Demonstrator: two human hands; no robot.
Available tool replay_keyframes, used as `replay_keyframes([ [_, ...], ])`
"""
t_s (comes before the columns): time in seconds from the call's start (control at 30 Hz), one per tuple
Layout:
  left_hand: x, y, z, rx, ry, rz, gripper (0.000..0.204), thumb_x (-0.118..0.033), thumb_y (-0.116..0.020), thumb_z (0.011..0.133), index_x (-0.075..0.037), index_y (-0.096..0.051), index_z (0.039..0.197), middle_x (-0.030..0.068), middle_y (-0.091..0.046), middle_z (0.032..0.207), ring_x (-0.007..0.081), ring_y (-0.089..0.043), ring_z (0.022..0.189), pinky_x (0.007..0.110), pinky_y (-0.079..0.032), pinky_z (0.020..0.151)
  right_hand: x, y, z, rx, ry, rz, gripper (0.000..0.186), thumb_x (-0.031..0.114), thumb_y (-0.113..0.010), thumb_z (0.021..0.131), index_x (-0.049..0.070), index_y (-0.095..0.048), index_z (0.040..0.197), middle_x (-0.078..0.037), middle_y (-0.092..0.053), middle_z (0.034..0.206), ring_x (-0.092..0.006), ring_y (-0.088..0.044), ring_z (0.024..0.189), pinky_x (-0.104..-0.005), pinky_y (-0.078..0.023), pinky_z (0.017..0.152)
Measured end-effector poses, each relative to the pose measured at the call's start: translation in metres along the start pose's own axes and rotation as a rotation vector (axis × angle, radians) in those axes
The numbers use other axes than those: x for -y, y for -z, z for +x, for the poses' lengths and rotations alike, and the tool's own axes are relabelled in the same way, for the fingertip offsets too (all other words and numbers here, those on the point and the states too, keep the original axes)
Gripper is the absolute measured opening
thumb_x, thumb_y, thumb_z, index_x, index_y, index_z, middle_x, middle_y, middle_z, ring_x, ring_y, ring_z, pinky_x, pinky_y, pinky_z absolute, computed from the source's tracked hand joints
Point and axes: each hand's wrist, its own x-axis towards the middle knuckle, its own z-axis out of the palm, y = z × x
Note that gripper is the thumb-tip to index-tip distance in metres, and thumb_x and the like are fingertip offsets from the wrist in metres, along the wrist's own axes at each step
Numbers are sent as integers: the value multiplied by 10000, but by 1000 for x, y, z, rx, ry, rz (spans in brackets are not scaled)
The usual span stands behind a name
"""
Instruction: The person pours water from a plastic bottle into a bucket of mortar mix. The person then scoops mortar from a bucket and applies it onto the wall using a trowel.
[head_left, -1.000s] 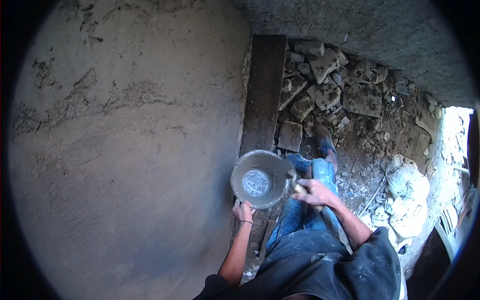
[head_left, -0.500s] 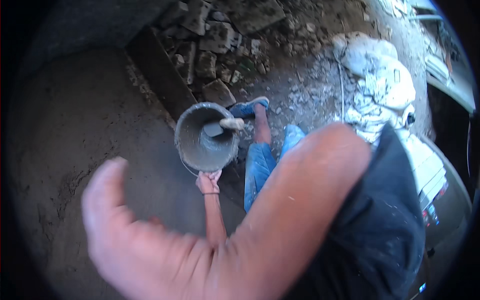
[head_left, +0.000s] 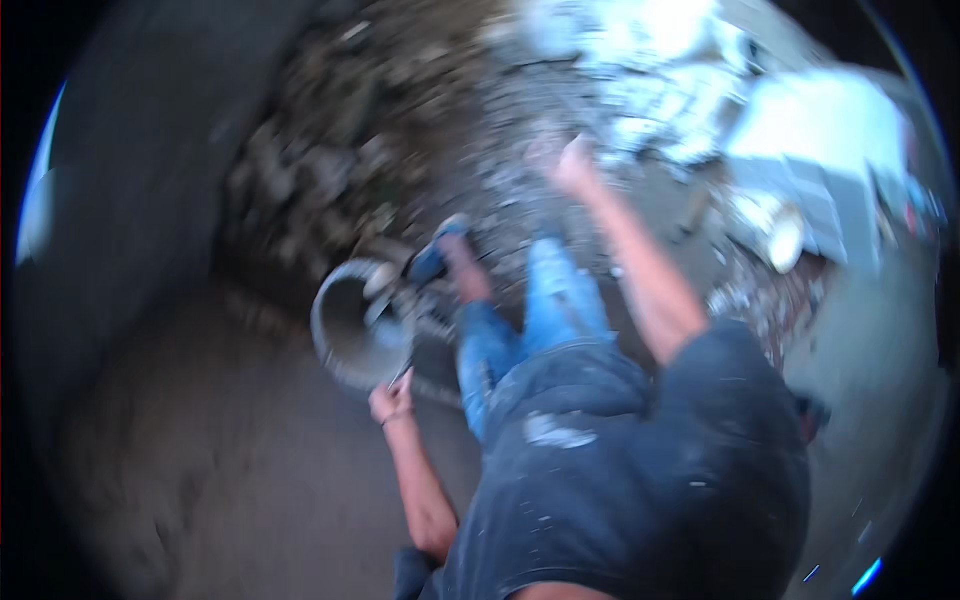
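Note:
Low at my left side is a round bucket (head_left: 352, 330), tipped so that its grey, coated inside shows. A trowel (head_left: 379, 281) with a pale handle rests in it, the handle by the rim. My left hand (head_left: 391, 397) is closed at the bucket's near edge, gripping its handle. Stretched out ahead and to the right, my right hand (head_left: 570, 168) is in the air over the rubble-strewn ground. Motion smears its fingers, and I make out nothing held in it.
Broken rubble (head_left: 320, 165) lies far left, against a grey wall (head_left: 140, 160). White sacks (head_left: 650, 90) are heaped at the far right. Near them are a whitish container on its side (head_left: 765, 230) and a pale sheet (head_left: 825, 130).
My right arm has swung from close in front of the view out to the far right. The view has turned, and the bucket, still in my left hand, appears lower and farther left.

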Motion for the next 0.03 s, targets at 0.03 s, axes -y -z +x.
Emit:
replay_keyframes([
  [0.03, -5, 5, 6, 23, 16, -330, 350, 63, -345, 833, 164, -474, 1142, 189, -577, 981, 165, -484, 636, 579, -455, 950, -51, -58, -13, 51, -369, -200, 807, 547, -564, 802, -33, -427, 1346, -347, -385, 1358, -424, -318, 1331, -504, -242, 1101],
])
